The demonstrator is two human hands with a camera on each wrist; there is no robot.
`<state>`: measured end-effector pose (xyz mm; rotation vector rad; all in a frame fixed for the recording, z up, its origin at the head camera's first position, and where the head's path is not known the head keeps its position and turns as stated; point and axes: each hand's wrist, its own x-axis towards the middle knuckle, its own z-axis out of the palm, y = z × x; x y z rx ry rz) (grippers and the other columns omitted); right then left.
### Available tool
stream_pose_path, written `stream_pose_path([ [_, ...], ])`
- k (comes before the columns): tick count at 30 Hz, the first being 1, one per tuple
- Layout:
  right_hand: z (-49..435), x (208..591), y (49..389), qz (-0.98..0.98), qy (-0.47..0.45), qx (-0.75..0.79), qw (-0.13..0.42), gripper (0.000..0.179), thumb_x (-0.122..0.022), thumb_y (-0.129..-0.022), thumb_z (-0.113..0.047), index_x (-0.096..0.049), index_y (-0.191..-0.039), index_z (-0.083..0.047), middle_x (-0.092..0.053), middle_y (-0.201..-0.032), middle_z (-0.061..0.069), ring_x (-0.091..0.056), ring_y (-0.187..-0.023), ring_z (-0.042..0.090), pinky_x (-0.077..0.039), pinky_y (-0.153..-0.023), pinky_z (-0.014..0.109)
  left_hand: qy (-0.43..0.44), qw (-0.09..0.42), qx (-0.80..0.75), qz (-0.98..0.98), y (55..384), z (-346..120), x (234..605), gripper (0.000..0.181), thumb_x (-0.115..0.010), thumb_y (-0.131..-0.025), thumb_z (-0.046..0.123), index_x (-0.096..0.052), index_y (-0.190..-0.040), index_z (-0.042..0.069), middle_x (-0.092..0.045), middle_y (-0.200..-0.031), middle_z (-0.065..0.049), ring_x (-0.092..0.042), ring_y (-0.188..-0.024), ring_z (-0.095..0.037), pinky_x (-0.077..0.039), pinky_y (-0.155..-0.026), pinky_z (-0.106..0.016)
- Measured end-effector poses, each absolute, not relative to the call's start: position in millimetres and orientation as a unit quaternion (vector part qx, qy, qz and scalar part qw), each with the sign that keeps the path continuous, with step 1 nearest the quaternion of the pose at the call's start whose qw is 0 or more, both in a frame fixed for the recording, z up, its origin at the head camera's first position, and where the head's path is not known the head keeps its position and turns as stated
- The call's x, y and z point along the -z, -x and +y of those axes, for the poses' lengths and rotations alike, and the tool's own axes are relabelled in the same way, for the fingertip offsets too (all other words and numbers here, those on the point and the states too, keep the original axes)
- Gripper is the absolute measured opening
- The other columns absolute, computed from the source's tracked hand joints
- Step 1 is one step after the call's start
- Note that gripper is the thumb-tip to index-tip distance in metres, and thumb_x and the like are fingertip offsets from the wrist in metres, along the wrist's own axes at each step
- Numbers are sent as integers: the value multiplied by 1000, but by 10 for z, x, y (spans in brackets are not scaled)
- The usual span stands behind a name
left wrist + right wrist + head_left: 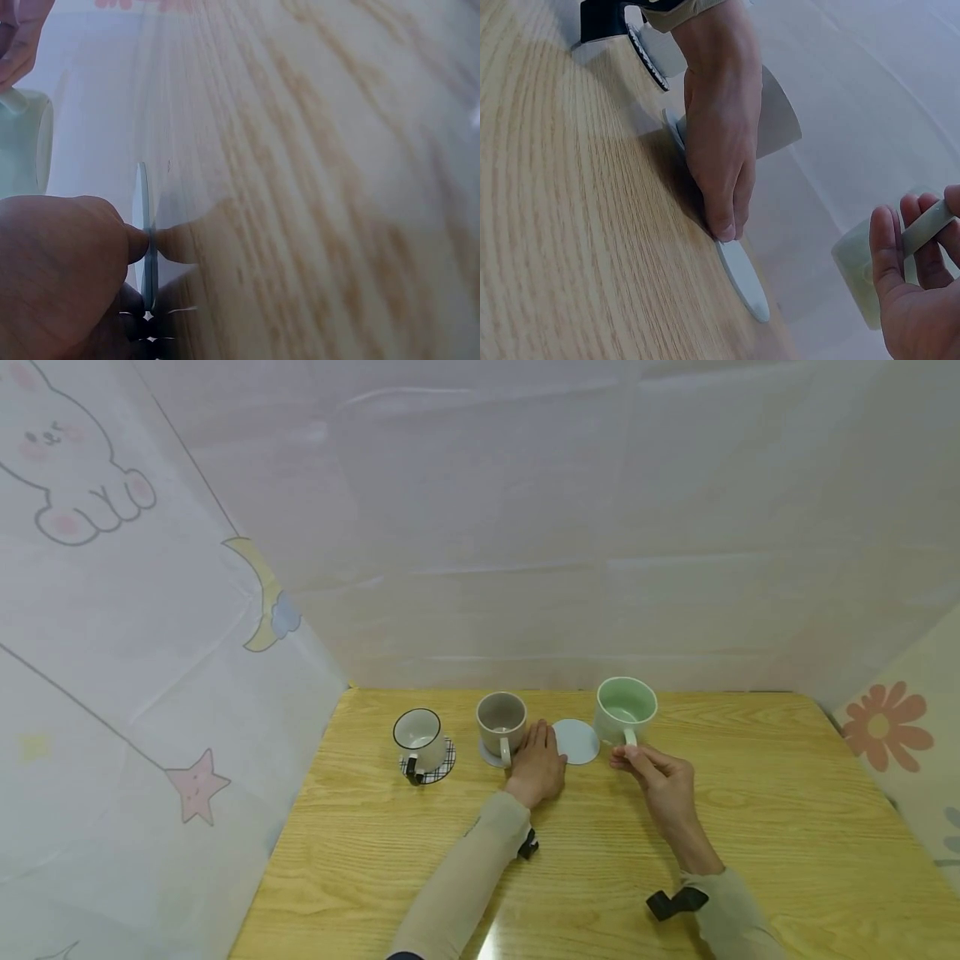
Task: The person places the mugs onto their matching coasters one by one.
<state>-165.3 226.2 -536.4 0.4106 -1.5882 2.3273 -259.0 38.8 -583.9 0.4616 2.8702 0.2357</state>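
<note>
My right hand (pixel 663 785) pinches the handle of a pale green mug (pixel 611 724) and holds it above the table, right of a light blue round coaster (pixel 577 742). In the left wrist view the mug's base (pixel 45 142) stands higher than the flat coaster. My left hand (pixel 537 768) lies low at the coaster's left side with fingers straight. Its thumb (pixel 136 244) touches the coaster's near edge. Just left of that hand a greyish-brown mug (pixel 501 714) stands on a grey coaster (pixel 489 754), its handle toward me.
Farther left, a white mug (pixel 427 747) with a dark rim and black handle stands on a checked coaster (pixel 448 764). All stand near the back of the wooden table (pixel 345 827). A pale sheet (pixel 480 568) hangs right behind, and a printed one (pixel 187 693) on the left.
</note>
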Motion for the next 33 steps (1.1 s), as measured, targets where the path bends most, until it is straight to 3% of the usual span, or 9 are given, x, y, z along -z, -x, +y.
stream_pose_path([
  [4,2245,5360,1665,-559,-133,-806,145,29,-55,-107,9,-57,-115,37,-82,-103,11,-81,-93,23,-65,-89,32,-157,110,-82,978,2579,386,5829,70,-37,-116,42,-15,-172,6,-12,-180,-12,-10,-168,-25,-12,-137,-38],
  [22,2164,5417,1717,-560,-119,-807,141,30,-57,-106,8,-56,-113,38,-79,-103,23,-80,-93,22,-65,-88,34,-156,117,-67,979,2571,394,5807,71,-36,-116,42,-13,-172,6,-9,-181,-11,-8,-168,-25,-10,-137,-37],
  [28,2141,5431,1736,-552,-127,-812,141,30,-58,-106,9,-57,-112,38,-81,-102,18,-80,-93,25,-65,-88,34,-167,103,-56,979,2543,387,5742,68,-36,-117,40,-19,-171,3,-16,-180,-14,-15,-167,-27,-16,-136,-37],
  [33,2119,5435,1745,-554,-139,-809,136,30,-57,-106,9,-56,-112,38,-81,-102,15,-80,-93,21,-65,-89,33,-160,115,-59,979,2554,408,5760,69,-36,-117,41,-16,-171,4,-12,-180,-13,-11,-168,-26,-13,-136,-36],
])
